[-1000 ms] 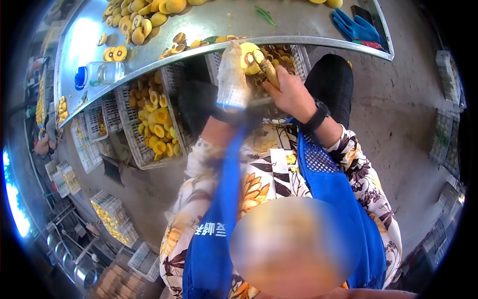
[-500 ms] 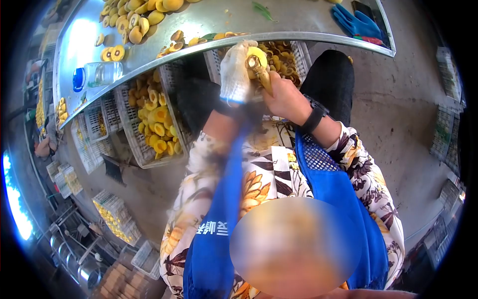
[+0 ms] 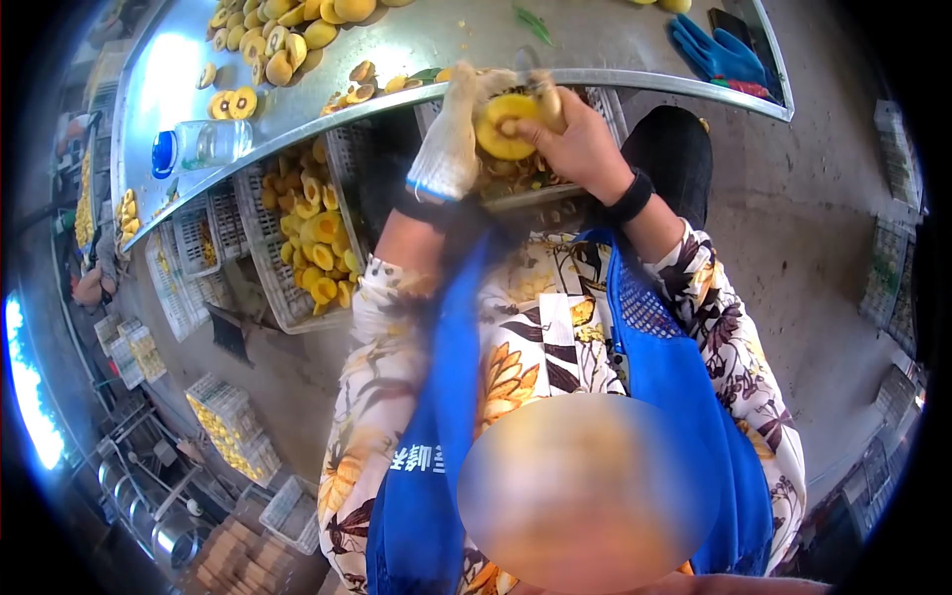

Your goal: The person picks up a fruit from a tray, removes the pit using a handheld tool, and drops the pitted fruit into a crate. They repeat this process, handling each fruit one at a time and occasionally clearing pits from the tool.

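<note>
My left hand (image 3: 448, 144), in a whitish glove with a blue cuff edge, holds a yellow fruit half (image 3: 501, 147) with its cut face showing. The bare right hand (image 3: 587, 149) is closed round a tool (image 3: 546, 99) with a light handle; its metal end points away, over the table edge. My right thumb rests at the centre of the cut face. Both hands are over a crate by the table edge, in which fruit pieces (image 3: 511, 181) show partly.
On the metal table (image 3: 397, 45) lie a fruit pile (image 3: 283, 40), a clear bottle (image 3: 210, 145), a leaf (image 3: 534, 24) and blue gloves (image 3: 719, 50). A crate (image 3: 260, 260) of yellow halves stands below left. Further crates (image 3: 230, 426) stand on the floor.
The tool has turned from lying against the fruit to pointing away from it. The fruit's cut face now shows more fully, and my right thumb has come onto it.
</note>
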`<state>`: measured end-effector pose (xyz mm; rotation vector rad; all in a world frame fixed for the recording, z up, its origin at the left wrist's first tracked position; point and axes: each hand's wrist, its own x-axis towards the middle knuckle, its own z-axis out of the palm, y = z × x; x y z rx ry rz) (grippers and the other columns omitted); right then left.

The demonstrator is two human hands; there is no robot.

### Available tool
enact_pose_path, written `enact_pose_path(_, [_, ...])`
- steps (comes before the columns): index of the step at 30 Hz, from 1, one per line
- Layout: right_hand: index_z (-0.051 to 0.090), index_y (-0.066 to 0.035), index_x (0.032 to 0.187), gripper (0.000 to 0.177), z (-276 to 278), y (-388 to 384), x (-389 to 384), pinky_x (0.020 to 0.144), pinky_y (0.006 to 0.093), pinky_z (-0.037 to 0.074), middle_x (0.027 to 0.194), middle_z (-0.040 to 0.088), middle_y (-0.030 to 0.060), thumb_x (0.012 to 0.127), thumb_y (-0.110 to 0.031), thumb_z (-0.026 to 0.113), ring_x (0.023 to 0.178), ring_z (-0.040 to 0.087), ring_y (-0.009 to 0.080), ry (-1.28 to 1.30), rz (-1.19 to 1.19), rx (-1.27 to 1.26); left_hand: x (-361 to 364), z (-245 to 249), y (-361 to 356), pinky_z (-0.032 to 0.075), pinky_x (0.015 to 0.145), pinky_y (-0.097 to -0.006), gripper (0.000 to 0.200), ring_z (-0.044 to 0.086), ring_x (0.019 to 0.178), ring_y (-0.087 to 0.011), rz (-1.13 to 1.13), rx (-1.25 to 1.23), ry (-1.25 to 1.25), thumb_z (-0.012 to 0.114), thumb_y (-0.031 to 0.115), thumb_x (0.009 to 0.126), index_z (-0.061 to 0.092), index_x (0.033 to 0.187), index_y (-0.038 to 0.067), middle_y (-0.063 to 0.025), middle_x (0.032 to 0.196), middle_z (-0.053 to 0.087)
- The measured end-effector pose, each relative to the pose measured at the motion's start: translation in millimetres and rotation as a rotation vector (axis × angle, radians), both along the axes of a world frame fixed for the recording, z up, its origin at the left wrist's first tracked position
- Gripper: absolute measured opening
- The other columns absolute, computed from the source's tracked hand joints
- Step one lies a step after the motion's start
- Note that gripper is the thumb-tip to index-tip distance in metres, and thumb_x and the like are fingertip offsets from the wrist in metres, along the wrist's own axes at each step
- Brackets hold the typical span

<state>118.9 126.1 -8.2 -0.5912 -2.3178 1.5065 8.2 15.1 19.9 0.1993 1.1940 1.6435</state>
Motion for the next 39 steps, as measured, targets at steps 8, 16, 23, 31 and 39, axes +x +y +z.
enact_pose_path(8, [0.048, 0.002, 0.094, 0.031, -2.6, -35.5, -5.6, 0.044, 0.0326, 0.043, 0.064, 0.058, 0.014, 0.088, -0.027, 0.058, 0.047, 0.055, 0.0236, -0.243, -0.077, -0.051, 13.9, -13.5, 0.2, 0.051, 0.067, -0.0272, 0.049, 0.059, 0.075, -0.0193, 0.536, 0.122, -0.085, 0.032, 0.046, 0.097, 0.053, 0.106, 0.003, -0.0112, 0.092, 0.06])
enact_pose_path(16, [0.048, 0.003, 0.085, 0.031, 23.3, -37.5, 8.2, 0.064, 0.0454, 0.045, 0.072, 0.058, 0.0267, 0.083, -0.026, 0.061, 0.071, 0.058, 0.0436, -0.354, 0.117, 0.069, 4.3, -27.7, -2.6, 0.051, 0.069, -0.031, 0.051, 0.059, 0.075, -0.0207, 0.518, 0.142, -0.056, 0.033, 0.046, 0.097, 0.055, 0.097, 0.0, -0.0124, 0.085, 0.06])
enact_pose_path(23, [0.048, 0.003, 0.089, 0.027, 22.2, -40.6, 11.8, 0.065, 0.0466, 0.045, 0.072, 0.058, 0.0275, 0.082, -0.02, 0.058, 0.071, 0.057, 0.0443, -0.362, 0.177, 0.064, -0.9, -43.2, -5.1, 0.052, 0.065, -0.03, 0.064, 0.061, 0.069, -0.0218, 0.38, 0.153, 0.147, 0.032, 0.055, 0.093, 0.059, 0.092, -0.003, -0.0155, 0.08, 0.062])
enact_pose_path(31, [0.049, 0.0, 0.092, 0.017, 17.3, -34.2, 12.6, 0.046, 0.0323, 0.045, 0.062, 0.057, 0.0121, 0.084, -0.014, 0.054, 0.047, 0.055, 0.02, -0.411, 0.35, -0.2, -33.2, -28.2, -15.5, 0.052, 0.067, -0.0291, 0.067, 0.062, 0.071, -0.0223, -0.183, 0.182, -0.093, 0.041, 0.059, 0.089, 0.06, 0.095, -0.005, -0.0166, 0.083, 0.064])
enact_pose_path(39, [0.047, -0.005, 0.092, 0.009, 30.2, -50.1, 10.7, 0.033, 0.0205, 0.036, 0.059, 0.048, -0.0002, 0.087, -0.011, 0.051, 0.038, 0.044, 0.0063, -0.391, 0.23, -0.792, 19.7, -19.1, -12.0, 0.051, 0.057, -0.0292, 0.029, 0.061, 0.066, -0.0183, 0.583, 0.061, 0.087, 0.053, 0.026, 0.092, 0.058, 0.099, -0.002, -0.0106, 0.079, 0.062])
